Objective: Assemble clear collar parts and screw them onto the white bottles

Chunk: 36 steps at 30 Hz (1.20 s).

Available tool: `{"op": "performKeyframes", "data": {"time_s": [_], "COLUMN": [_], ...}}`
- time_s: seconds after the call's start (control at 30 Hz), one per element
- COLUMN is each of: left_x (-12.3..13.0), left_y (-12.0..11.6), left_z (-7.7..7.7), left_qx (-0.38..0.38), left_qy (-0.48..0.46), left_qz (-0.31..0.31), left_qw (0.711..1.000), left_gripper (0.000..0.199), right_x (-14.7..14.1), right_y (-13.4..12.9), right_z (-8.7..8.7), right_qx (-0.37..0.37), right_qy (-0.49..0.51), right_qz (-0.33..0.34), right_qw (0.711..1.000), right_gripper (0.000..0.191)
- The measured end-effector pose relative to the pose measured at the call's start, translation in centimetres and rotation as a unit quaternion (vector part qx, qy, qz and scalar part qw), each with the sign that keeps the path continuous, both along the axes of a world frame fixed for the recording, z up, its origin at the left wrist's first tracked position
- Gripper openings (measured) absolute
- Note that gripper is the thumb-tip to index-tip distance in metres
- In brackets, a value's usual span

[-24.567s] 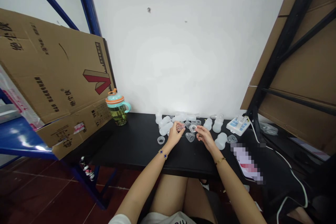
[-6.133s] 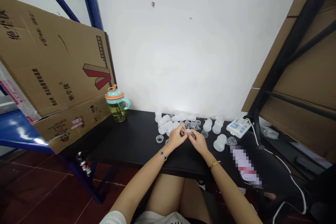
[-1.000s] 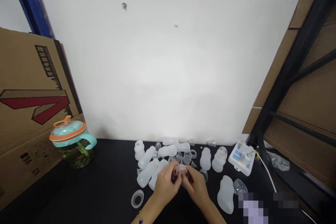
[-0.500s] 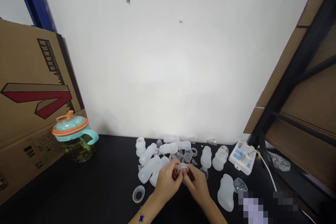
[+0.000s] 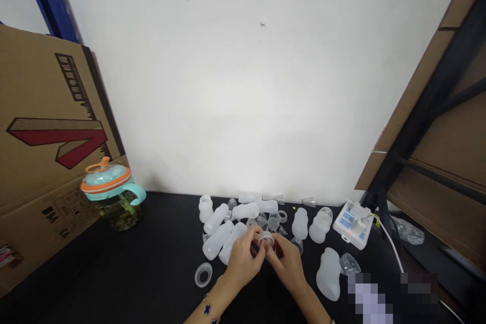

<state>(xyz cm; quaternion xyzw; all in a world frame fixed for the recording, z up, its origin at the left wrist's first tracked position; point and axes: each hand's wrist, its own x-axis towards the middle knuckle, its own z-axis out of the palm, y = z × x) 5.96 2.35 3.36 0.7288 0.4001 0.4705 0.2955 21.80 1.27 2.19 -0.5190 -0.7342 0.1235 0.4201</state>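
Observation:
Between the fingertips of both my hands is a small translucent bottle collar ring (image 5: 266, 236); whether something sits inside it is too small to tell. My left hand (image 5: 245, 255) pinches its left side, and my right hand (image 5: 286, 260) closes on the right and near side. Just beyond them lie several frosted bottles (image 5: 218, 240), with clear caps and rings (image 5: 273, 222) among them. A loose ring (image 5: 203, 275) rests left of my left wrist. To the right, a frosted bottle (image 5: 328, 274) lies beside a clear cap (image 5: 350, 264).
An upright bottle with a clear cap (image 5: 321, 225) stands near a white power strip (image 5: 353, 224) with a cable. A lidded jug (image 5: 114, 195) is at the left, before a cardboard box (image 5: 34, 81). The white wall (image 5: 243, 86) closes off the black table's (image 5: 152, 273) back.
The view has shifted slightly. Both hands still hold the collar ring at nearly the same place, with its top facing a little more toward me.

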Motion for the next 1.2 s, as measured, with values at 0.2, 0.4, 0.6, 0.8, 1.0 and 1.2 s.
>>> {"op": "performKeyframes", "data": {"time_s": [0.2, 0.4, 0.6, 0.8, 1.0, 1.2], "left_x": [0.0, 0.2, 0.0, -0.2, -0.1, -0.1], "left_y": [0.1, 0.1, 0.3, 0.5, 0.3, 0.4], "left_z": [0.2, 0.2, -0.2, -0.7, -0.8, -0.9], "left_qx": [-0.018, -0.032, -0.009, 0.053, 0.081, 0.079], "left_qy": [-0.019, -0.021, 0.006, 0.096, 0.107, 0.105], "left_qz": [-0.010, -0.001, 0.024, 0.088, 0.090, 0.102], "left_qw": [1.000, 0.999, 1.000, 0.990, 0.987, 0.986], "left_gripper": [0.012, 0.010, 0.014, 0.017, 0.019, 0.020], "right_x": [-0.2, -0.2, -0.3, -0.3, -0.1, -0.2], "right_y": [-0.2, -0.2, 0.0, 0.1, 0.2, 0.1], "right_z": [0.3, 0.2, 0.0, -0.2, -0.4, -0.1], "right_qx": [-0.001, 0.000, 0.016, 0.020, 0.022, 0.010], "right_qy": [0.002, 0.000, 0.000, 0.015, 0.006, 0.004], "right_qz": [-0.001, -0.002, -0.013, -0.016, -0.023, -0.009], "right_qw": [1.000, 1.000, 1.000, 1.000, 0.999, 1.000], "right_gripper": [0.027, 0.027, 0.028, 0.029, 0.028, 0.024]}}
